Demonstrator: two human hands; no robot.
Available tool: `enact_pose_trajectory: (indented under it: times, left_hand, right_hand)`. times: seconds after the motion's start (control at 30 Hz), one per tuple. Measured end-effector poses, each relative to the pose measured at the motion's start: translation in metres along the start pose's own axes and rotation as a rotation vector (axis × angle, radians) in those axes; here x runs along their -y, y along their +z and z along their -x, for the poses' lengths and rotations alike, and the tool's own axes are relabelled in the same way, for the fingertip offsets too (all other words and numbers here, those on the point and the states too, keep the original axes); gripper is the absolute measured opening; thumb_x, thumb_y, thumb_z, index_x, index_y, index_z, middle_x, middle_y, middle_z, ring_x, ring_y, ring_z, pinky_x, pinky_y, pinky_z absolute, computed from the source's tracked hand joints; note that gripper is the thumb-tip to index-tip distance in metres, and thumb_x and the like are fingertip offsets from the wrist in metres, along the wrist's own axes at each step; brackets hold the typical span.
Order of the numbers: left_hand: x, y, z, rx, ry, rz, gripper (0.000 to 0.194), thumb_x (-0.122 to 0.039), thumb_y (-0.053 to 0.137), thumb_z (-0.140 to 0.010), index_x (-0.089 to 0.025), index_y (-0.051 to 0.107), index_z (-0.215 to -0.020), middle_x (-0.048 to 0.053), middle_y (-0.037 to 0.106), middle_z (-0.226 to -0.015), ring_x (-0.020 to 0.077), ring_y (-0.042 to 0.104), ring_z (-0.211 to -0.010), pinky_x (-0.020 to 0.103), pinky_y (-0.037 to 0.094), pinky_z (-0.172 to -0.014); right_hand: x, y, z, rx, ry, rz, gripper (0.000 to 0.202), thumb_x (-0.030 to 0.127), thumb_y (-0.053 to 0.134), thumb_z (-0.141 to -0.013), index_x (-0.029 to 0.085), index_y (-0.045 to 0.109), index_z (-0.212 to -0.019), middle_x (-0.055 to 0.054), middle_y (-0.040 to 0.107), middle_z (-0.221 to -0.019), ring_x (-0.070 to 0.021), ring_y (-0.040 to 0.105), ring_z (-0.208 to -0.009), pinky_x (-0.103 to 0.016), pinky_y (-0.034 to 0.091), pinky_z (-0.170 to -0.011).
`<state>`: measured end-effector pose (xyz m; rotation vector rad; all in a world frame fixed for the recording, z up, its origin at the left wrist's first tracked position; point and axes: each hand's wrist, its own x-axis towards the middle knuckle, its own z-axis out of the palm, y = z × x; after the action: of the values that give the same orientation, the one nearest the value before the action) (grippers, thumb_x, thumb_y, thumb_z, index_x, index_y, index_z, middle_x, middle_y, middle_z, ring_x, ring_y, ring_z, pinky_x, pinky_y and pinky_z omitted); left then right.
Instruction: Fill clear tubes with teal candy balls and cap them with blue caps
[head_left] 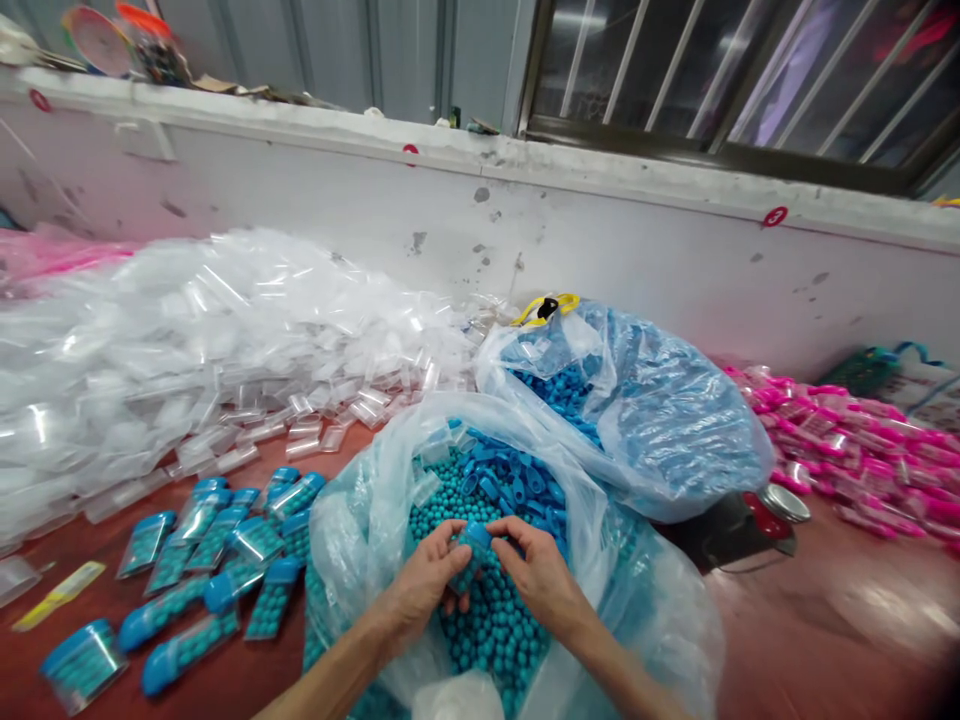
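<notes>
My left hand (435,572) is closed around a small clear container with a blue cap (474,540), filled with teal beads. The thumb and fingers of my right hand (536,570) pinch at the cap's right side. Both hands are over an open plastic bag (352,500) of loose teal beads (499,630). A heap of blue plastic caps (517,480) lies on the beads toward the back of the bag. To the left, several bead-filled containers with blue caps (255,540) lie scattered on the red table (285,690).
A large pile of clear empty containers (225,340) spreads along the left and back. Behind the bead bag lies another bag of blue parts (667,420). Pink pieces (862,450) are heaped at right, near a silver-lidded jar (784,503). A yellow strip (60,597) lies at left.
</notes>
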<state>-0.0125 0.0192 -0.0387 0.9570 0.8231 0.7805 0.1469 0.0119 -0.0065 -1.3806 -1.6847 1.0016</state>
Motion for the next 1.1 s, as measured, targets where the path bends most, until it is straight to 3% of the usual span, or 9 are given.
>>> enact_pose_trajectory:
  times: [0.2, 0.47, 0.7, 0.83, 0.97, 1.1]
  left_hand:
    - [-0.001, 0.002, 0.000, 0.000, 0.007, -0.008, 0.054, -0.052, 0.057, -0.068, -0.016, 0.042, -0.106, -0.001, 0.057, -0.067, 0.0053, 0.049, -0.038, 0.015, 0.026, -0.031]
    - [-0.002, 0.005, 0.001, 0.010, 0.012, -0.030, 0.053, -0.049, 0.056, -0.071, -0.016, 0.043, -0.110, -0.001, 0.056, -0.068, 0.0046, 0.048, -0.038, 0.014, 0.026, -0.032]
    - [-0.002, 0.009, 0.005, -0.016, 0.027, -0.030, 0.064, -0.052, 0.058, -0.067, -0.016, 0.039, -0.117, -0.003, 0.054, -0.063, 0.0060, 0.049, -0.037, 0.015, 0.028, -0.032]
    - [-0.006, 0.012, 0.009, -0.041, 0.043, -0.020, 0.068, -0.050, 0.059, -0.067, -0.016, 0.035, -0.120, -0.005, 0.051, -0.056, 0.0063, 0.047, -0.035, 0.016, 0.027, -0.031]
    - [-0.013, 0.019, 0.011, -0.080, 0.030, -0.041, 0.059, -0.050, 0.060, -0.066, -0.017, 0.041, -0.111, -0.008, 0.045, -0.050, 0.0046, 0.040, -0.030, 0.016, 0.022, -0.029]
    - [-0.014, 0.028, 0.011, -0.200, 0.016, -0.051, 0.047, -0.048, 0.059, -0.066, -0.019, 0.044, -0.100, -0.012, 0.035, -0.045, 0.0026, 0.032, -0.028, 0.016, 0.022, -0.029]
  right_hand:
    - [-0.003, 0.004, 0.003, -0.055, 0.158, -0.185, 0.026, 0.033, 0.048, -0.078, 0.018, 0.060, -0.095, 0.002, 0.052, -0.059, -0.0120, 0.048, -0.052, -0.023, 0.041, -0.049]
    - [-0.004, 0.003, 0.004, -0.043, 0.159, -0.180, 0.028, 0.033, 0.048, -0.078, 0.018, 0.062, -0.096, 0.003, 0.052, -0.056, -0.0120, 0.048, -0.050, -0.023, 0.041, -0.048]
    - [0.009, 0.000, 0.010, -0.053, 0.013, -0.007, 0.020, 0.027, 0.050, -0.078, 0.020, 0.068, -0.081, 0.001, 0.063, -0.067, -0.0150, 0.055, -0.066, -0.024, 0.043, -0.064]
    - [0.012, -0.005, 0.009, -0.017, -0.066, 0.028, 0.020, 0.024, 0.049, -0.079, 0.020, 0.068, -0.079, 0.001, 0.063, -0.068, -0.0135, 0.055, -0.065, -0.023, 0.042, -0.064]
    - [0.013, -0.007, 0.010, 0.056, -0.172, 0.074, 0.019, 0.021, 0.047, -0.080, 0.020, 0.066, -0.076, 0.001, 0.060, -0.065, -0.0121, 0.053, -0.062, -0.022, 0.040, -0.060]
    - [0.013, -0.002, 0.015, 0.023, -0.251, 0.165, 0.022, 0.021, 0.043, -0.082, 0.018, 0.063, -0.074, -0.001, 0.059, -0.069, -0.0123, 0.053, -0.065, -0.023, 0.040, -0.063]
